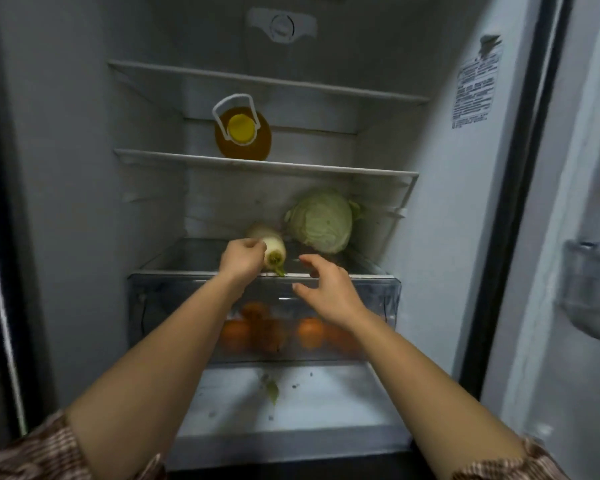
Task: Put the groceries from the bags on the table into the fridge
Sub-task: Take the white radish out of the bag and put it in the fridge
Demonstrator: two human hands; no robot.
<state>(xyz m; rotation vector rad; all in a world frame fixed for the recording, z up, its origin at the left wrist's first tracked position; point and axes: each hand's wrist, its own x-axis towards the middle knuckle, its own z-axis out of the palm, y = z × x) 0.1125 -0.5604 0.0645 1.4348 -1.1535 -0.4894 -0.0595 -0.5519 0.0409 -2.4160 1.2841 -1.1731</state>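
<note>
Fridge [430,237] interior viewed with the door open; both forearms reach in at the lowest glass shelf [187,258]. The left hand [241,259] has its fingers [253,243] curled against the near end of a white radish [274,245] and grips it. The radish lies on that shelf, left of centre, its cut green top facing out toward the front edge. The right hand [328,289] is just to the right of the radish and apart from it, fingers spread and relaxed, holding nothing, poised over the shelf's front edge. A cabbage [321,220] sits on the same shelf, behind and to the right of the radish; contact between the two cannot be determined. One shelf up, a bottle of amber liquid [243,133] with a yellow cap and a white carry handle is positioned left of centre. Below the glass shelf, the clear drawer [378,299] contains several oranges [309,332], seen through its front wall. A scrap of green leaf [272,389] lies on the white surface under the drawer. A printed label [475,84] is fixed to the right inner wall. Patterned sleeves show at both lower corners.
</note>
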